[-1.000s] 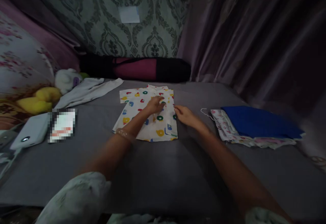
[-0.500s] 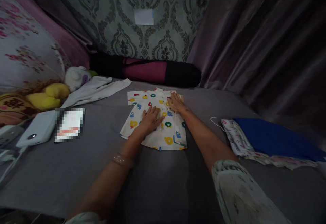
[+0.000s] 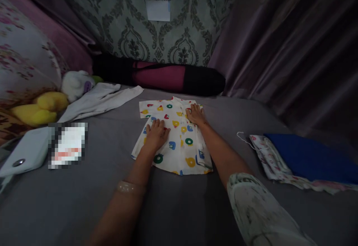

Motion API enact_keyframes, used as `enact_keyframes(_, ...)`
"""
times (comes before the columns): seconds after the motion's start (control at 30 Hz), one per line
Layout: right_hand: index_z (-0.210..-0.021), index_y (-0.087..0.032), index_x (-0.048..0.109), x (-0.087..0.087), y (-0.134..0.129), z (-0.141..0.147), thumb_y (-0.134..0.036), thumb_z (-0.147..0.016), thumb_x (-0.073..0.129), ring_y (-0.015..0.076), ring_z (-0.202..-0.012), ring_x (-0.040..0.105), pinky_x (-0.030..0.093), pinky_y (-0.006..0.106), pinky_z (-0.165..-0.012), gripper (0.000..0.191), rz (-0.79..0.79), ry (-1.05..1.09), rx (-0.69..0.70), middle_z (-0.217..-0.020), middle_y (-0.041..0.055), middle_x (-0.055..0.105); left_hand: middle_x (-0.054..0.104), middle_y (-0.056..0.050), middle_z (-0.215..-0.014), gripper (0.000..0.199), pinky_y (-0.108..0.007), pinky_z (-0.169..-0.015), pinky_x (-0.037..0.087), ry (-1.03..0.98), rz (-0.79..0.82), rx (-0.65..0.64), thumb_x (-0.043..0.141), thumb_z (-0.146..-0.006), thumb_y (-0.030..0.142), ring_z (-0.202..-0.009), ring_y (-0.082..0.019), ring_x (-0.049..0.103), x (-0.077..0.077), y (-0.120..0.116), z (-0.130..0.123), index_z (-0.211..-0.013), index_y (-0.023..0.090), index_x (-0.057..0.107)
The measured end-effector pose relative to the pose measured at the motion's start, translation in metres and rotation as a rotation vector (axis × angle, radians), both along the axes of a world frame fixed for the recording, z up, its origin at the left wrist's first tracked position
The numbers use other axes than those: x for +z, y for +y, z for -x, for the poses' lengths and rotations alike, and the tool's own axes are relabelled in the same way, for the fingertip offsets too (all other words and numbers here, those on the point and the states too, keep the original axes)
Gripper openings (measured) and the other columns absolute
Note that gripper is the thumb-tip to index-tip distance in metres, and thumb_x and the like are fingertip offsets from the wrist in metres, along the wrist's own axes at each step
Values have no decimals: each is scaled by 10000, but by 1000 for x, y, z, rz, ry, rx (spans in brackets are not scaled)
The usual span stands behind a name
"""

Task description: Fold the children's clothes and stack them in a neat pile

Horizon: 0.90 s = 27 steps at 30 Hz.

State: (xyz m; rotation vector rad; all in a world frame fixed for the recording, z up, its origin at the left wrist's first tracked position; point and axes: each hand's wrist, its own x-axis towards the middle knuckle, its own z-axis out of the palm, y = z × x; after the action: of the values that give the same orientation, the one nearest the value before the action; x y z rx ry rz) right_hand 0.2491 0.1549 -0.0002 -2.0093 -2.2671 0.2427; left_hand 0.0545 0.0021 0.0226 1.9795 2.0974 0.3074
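Note:
A small white short-sleeved shirt (image 3: pixel 179 141) printed with colourful letters and shapes lies spread on the grey sheet (image 3: pixel 112 149). Its left sleeve points outward, while the right side is folded in, with layered cloth along that edge. My left hand (image 3: pixel 157 134) rests flat on the left half of the shirt, fingers apart. Near the collar on the right, my right hand (image 3: pixel 196 114) lies on the shirt at the shoulder, its fingers stretched out.
Folded blue cloth (image 3: pixel 310 156) sits on floral cloth (image 3: pixel 270 160) at right. A black and maroon roll (image 3: pixel 159 77) lies by the wall. At left are white clothing (image 3: pixel 97 102), plush toys (image 3: pixel 50 106), a white device (image 3: pixel 29 151) and a blurred-out rectangle (image 3: pixel 68 145).
My left hand has slid left across the shirt, away from its middle. My right hand stays at the shoulder. The camera view has shifted slightly.

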Motion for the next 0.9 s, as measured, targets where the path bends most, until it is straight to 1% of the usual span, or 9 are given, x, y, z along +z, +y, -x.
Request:
enact_keyframes(0.17, -1537, -92, 189, 10, 1, -2, -502, -969, 150, 270, -1480, 91, 75, 500, -1185, 702, 73, 34, 5, -1615, 114, 132, 370, -179, -1519, 496, -550, -1154, 192, -29, -56, 0, 385, -960, 389, -1438, -295, 274, -2, -1, 1, -1388, 142, 420)
enact_keyframes(0.23, -1542, -113, 174, 15, 0, 0, -483, -974, 135, 269, -1479, 100, 79, 516, -1182, 679, 54, 41, 11, -1616, 109, 136, 385, -179, -1510, 480, -551, -1149, 207, -40, -86, 1, 394, -958, 383, -1432, -294, 288, -2, -2, 1, -1375, 150, 433)
enact_keyframes(0.3, -1541, -119, 179, 18, 0, 6, -454, -982, 130, 266, -1480, 95, 69, 525, -1181, 654, -8, 25, 40, -1614, 103, 148, 390, -176, -1508, 462, -543, -1155, 204, -43, -107, 6, 403, -954, 369, -1432, -291, 292, 0, -3, 1, -1364, 159, 447)
enact_keyframes(0.4, -1539, -138, 206, 17, 0, 18, -427, -990, 141, 252, -1484, 69, 28, 519, -1185, 624, -65, -2, 107, -1614, 87, 161, 392, -161, -1510, 430, -517, -1175, 173, -33, -106, -1, 426, -944, 335, -1437, -282, 287, 2, -3, 1, -1337, 169, 479)
enact_keyframes(0.57, -1538, -220, 235, 10, 1, 28, -442, -995, 139, 239, -1484, 85, 42, 515, -1186, 594, 26, 22, 141, -1615, 54, 170, 399, -157, -1504, 390, -518, -1163, 205, -54, -69, -17, 426, -947, 330, -1427, -273, 306, 2, -3, 2, -1296, 179, 511)
enact_keyframes(0.67, -1541, -229, 229, 9, 2, 27, -449, -994, 139, 238, -1484, 88, 43, 515, -1187, 597, 40, 37, 137, -1615, 48, 169, 402, -144, -1504, 382, -520, -1160, 208, -68, -72, -11, 433, -944, 329, -1427, -269, 306, 2, -3, 2, -1294, 195, 510)
enact_keyframes(0.8, -1548, -215, 203, 12, 5, 26, -467, -991, 140, 254, -1486, 70, 41, 533, -1183, 614, 91, 30, 140, -1620, 61, 138, 403, -159, -1501, 401, -520, -1160, 210, -89, -63, -14, 431, -944, 330, -1426, -270, 306, 2, -2, 3, -1304, 169, 506)
enact_keyframes(0.9, -1550, -207, 192, 16, 9, 32, -471, -992, 136, 264, -1486, 59, 20, 563, -1174, 620, 59, 16, 145, -1621, 71, 127, 419, -154, -1492, 382, -525, -1155, 221, -92, -80, -13, 437, -943, 326, -1420, -267, 320, 1, -2, 3, -1284, 177, 521)
